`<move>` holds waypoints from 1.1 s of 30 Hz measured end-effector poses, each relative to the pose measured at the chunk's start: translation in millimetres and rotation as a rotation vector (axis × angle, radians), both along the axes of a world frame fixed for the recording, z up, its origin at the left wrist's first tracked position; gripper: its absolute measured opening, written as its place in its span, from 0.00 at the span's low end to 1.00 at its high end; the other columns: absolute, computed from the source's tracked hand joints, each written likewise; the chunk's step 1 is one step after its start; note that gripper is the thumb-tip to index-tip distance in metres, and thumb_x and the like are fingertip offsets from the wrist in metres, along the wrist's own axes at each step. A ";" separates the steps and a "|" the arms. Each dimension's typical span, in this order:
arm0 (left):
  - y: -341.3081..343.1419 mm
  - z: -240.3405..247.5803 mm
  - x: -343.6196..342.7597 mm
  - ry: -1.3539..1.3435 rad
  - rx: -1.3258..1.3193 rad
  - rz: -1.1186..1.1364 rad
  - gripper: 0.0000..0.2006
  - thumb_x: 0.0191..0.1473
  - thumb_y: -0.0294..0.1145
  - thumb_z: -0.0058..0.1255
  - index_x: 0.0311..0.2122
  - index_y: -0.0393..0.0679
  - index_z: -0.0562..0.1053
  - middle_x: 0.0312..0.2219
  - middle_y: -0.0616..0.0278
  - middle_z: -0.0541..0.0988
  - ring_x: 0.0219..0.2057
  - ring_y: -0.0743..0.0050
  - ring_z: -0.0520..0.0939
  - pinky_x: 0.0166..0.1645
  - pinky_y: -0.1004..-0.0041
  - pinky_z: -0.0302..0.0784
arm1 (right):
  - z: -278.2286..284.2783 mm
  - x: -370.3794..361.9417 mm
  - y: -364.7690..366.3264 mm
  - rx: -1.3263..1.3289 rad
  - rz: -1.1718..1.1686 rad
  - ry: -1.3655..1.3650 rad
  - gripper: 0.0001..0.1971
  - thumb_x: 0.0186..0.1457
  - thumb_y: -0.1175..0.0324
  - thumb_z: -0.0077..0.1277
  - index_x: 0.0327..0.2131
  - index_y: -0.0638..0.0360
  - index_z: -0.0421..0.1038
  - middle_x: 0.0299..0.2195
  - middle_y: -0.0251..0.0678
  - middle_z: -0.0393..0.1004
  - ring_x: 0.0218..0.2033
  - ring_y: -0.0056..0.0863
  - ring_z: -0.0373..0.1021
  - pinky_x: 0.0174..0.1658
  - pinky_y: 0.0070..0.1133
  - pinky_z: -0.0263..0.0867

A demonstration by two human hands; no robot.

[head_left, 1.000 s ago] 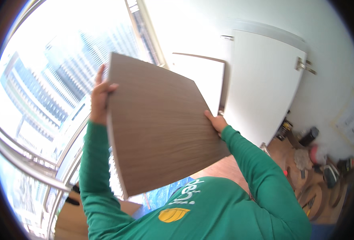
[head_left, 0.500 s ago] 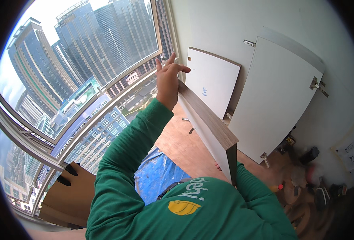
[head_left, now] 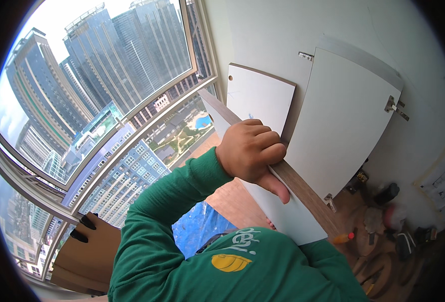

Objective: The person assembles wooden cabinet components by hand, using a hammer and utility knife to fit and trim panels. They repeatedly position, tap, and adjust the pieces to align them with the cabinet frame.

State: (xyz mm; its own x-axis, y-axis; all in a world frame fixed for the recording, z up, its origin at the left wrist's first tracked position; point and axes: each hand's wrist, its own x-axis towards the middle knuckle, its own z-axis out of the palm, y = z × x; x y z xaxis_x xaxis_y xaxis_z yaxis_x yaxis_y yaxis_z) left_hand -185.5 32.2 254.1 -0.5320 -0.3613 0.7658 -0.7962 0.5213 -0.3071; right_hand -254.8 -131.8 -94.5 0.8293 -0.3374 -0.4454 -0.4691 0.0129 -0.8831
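Note:
A white panel [head_left: 282,211] with a wood-grain edge [head_left: 308,194] is held up on edge in front of my body, slanting from the window side down toward my right. My left hand [head_left: 252,151] is closed over its top edge, the thumb pressed on the white near face and the fingers folded over the far side. My right arm passes behind the panel. Only a few fingertips of my right hand [head_left: 270,223] show at the panel's lower border, curled round it; the rest is hidden.
Against the wall lean a smaller white panel [head_left: 260,95] and a larger white door panel [head_left: 340,121] with metal hinges. A large window [head_left: 132,100] runs along the left, with a brown board [head_left: 89,256] below it. Blue sheeting [head_left: 199,229] covers part of the floor. Tools and a bottle [head_left: 343,238] lie at right.
My left hand, raised with fingers spread at the panel's far end, has come nearer and closed over the top edge. The panel has tilted, showing more of its white face.

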 end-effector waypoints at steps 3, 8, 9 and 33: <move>1.2 -4.6 6.0 -0.006 0.068 0.060 0.39 0.35 0.82 0.63 0.24 0.49 0.69 0.17 0.69 0.63 0.16 0.68 0.67 0.22 0.69 0.63 | -12.9 -18.0 -3.4 -0.022 -0.034 -0.065 0.42 0.62 0.31 0.49 0.47 0.71 0.78 0.44 0.49 0.81 0.46 0.38 0.77 0.49 0.28 0.70; -8.7 -29.1 18.5 0.071 0.120 0.175 0.37 0.35 0.77 0.68 0.20 0.49 0.68 0.15 0.69 0.64 0.15 0.67 0.71 0.22 0.69 0.66 | -59.6 -119.5 -20.6 -0.215 -0.202 -0.245 0.39 0.64 0.33 0.50 0.44 0.71 0.79 0.42 0.47 0.82 0.44 0.37 0.78 0.46 0.28 0.71; -11.0 -35.6 18.8 0.087 0.127 0.179 0.37 0.35 0.76 0.69 0.19 0.49 0.68 0.14 0.69 0.64 0.15 0.67 0.71 0.22 0.69 0.67 | -67.9 -146.1 -25.1 -0.235 -0.278 -0.256 0.39 0.64 0.33 0.50 0.44 0.71 0.79 0.41 0.47 0.82 0.44 0.36 0.78 0.46 0.28 0.71; -71.4 -121.2 -19.0 0.001 0.459 0.237 0.33 0.38 0.65 0.70 0.19 0.48 0.63 0.14 0.65 0.66 0.15 0.62 0.70 0.22 0.65 0.66 | -173.6 -454.4 161.5 -0.354 -1.294 0.392 0.13 0.60 0.64 0.60 0.32 0.66 0.76 0.31 0.45 0.79 0.34 0.39 0.76 0.40 0.34 0.70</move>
